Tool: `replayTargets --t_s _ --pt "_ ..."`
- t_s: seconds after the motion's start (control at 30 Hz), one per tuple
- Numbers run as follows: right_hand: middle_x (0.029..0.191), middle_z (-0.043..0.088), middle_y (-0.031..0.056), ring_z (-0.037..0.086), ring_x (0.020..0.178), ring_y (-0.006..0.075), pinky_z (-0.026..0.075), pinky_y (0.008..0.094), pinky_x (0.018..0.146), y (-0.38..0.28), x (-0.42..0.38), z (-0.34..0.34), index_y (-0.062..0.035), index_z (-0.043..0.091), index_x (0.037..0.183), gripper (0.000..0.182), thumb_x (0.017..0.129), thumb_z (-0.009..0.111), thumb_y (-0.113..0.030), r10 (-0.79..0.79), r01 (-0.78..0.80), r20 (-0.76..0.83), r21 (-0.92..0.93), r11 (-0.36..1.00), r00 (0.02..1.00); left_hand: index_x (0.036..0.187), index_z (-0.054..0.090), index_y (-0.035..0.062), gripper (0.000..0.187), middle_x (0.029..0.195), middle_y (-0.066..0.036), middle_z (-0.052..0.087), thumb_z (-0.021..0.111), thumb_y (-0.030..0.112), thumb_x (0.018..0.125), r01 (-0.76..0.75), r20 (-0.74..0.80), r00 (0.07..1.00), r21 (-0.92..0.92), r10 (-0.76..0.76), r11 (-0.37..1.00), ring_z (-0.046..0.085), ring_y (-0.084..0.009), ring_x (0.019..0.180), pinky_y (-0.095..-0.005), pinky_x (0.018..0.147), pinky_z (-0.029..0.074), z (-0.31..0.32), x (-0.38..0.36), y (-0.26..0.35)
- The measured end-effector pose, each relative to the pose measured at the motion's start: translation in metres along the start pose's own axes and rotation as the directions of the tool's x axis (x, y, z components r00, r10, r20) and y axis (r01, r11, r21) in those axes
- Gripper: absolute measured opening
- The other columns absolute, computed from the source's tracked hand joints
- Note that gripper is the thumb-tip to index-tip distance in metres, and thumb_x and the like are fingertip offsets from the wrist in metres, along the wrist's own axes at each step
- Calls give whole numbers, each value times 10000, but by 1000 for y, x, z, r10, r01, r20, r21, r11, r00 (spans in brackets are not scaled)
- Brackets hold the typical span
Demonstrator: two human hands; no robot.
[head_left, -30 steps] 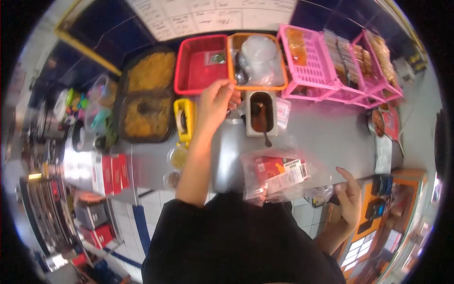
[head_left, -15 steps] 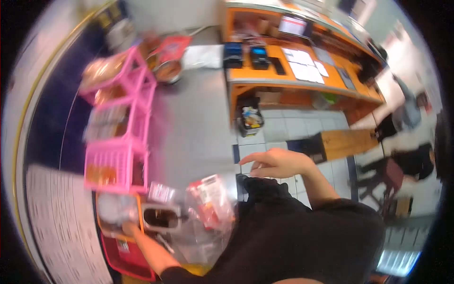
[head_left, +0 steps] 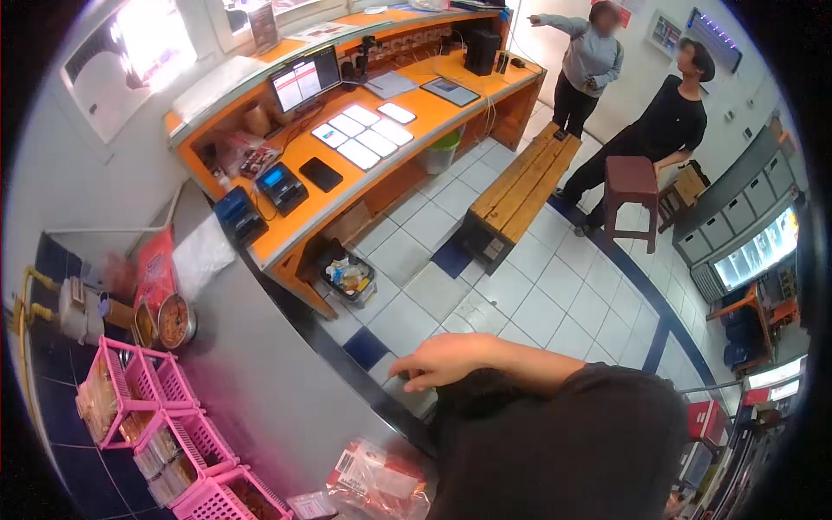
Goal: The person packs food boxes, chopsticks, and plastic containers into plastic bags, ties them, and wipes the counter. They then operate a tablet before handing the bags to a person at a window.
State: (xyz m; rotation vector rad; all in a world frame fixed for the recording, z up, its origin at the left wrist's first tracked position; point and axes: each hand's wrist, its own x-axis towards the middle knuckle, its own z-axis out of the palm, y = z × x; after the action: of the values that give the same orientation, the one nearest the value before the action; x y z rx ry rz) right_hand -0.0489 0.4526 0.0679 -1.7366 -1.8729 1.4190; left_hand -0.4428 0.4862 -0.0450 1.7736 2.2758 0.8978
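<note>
My right hand [head_left: 440, 360] hangs in front of my black shirt, beside the edge of the steel counter [head_left: 260, 381]. Its fingers are slightly bent and apart, with nothing in them. Nearest on the counter lies a clear plastic bag with red and white print [head_left: 380, 478]. A small printed packet [head_left: 312, 505] is just left of it. My left hand is out of view.
Pink baskets [head_left: 204, 442] line the counter's left side, near a metal bowl of reddish food [head_left: 177, 322]. Beyond stand an orange desk [head_left: 394, 169], a bin [head_left: 348, 276], a wooden bench [head_left: 524, 186], a maroon stool [head_left: 631, 186] and two people [head_left: 593, 56] [head_left: 667, 117].
The view has swung right and up, toward the desk and the room. My left hand, earlier at an orange-rimmed container, has left the view. My right hand still hangs with its fingers apart.
</note>
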Motion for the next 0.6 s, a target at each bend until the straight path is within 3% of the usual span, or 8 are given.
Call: replayTargets --t_s 0.23,0.37,0.43,0.6 --pt "1073 708 97 658 1011 303 497 415 861 8 9 -3 -161 509 1349 464 962 536 -415 11 -10 30 -25 1000 999 1245 603 -6 433 1227 -265 606 589 243 891 73 218 975 -165 -36 983 610 -348 1105 -434 930 483 6 -30 48" --pt "1005 709 75 666 940 282 503 397 798 13 21 -3 -125 497 1353 472 968 542 -395 -73 73 19 -31 997 997 1251 598 -7 446 1219 -265 609 595 253 889 149 228 968 -179 -106 973 610 -352 1099 -437 928 484 -2 -40 49" --pt "1077 706 97 654 1011 314 495 423 869 10 23 -6 -152 514 1343 473 960 538 -429 -9 11 62 -38 999 998 1255 595 -7 452 1215 -265 610 599 257 889 182 230 963 -179 -139 967 611 -354 1096 -438 926 484 -4 -48 48" --pt "1071 706 96 653 1009 319 496 429 871 13 30 -2 -152 519 1340 477 956 544 -435 -59 63 75 -42 997 995 1263 589 -8 468 1206 -265 614 607 269 887 234 216 957 -173 -195 957 612 -358 1088 -441 923 486 -17 -61 44"
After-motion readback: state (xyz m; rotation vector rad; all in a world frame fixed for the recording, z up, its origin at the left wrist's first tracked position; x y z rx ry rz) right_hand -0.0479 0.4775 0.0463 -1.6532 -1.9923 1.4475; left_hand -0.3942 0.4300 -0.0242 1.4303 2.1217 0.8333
